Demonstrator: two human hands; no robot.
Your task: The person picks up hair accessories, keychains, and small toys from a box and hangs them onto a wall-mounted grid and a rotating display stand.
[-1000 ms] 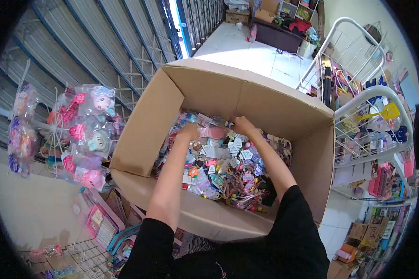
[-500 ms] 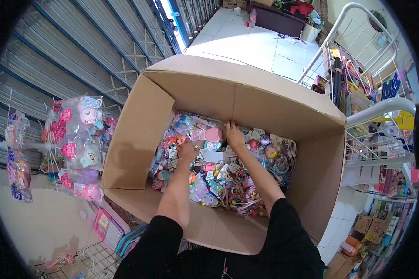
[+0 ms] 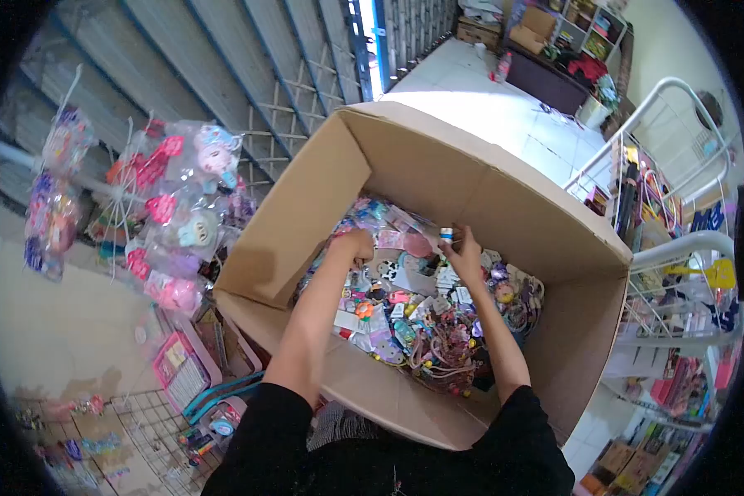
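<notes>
Both my hands are inside a large cardboard box (image 3: 306, 223) filled with small colourful accessories and trinkets. My right hand (image 3: 465, 252) pinches a small white-and-blue item (image 3: 446, 236) near the far wall; its exact kind is too small to tell. At the left side of the pile, my left hand (image 3: 355, 245) is closed with its fingers curled down, and what they hold, if anything, is hidden. Between the hands lie a pink round piece (image 3: 417, 245) and a pale flat card (image 3: 415, 282). Braided bands (image 3: 438, 351) and carded trinkets fill the nearer part.
Bagged toys (image 3: 198, 231) hang from a rack on the left, before a metal shutter (image 3: 256, 74). A white wire rack (image 3: 678, 240) with goods stands on the right. A pink-edged case (image 3: 182, 368) and a wire grid (image 3: 132, 438) are at lower left.
My view has turned, so the box appears further right. My right hand has lifted from the pile with the small white-and-blue item. My left hand's fingers have curled in.
</notes>
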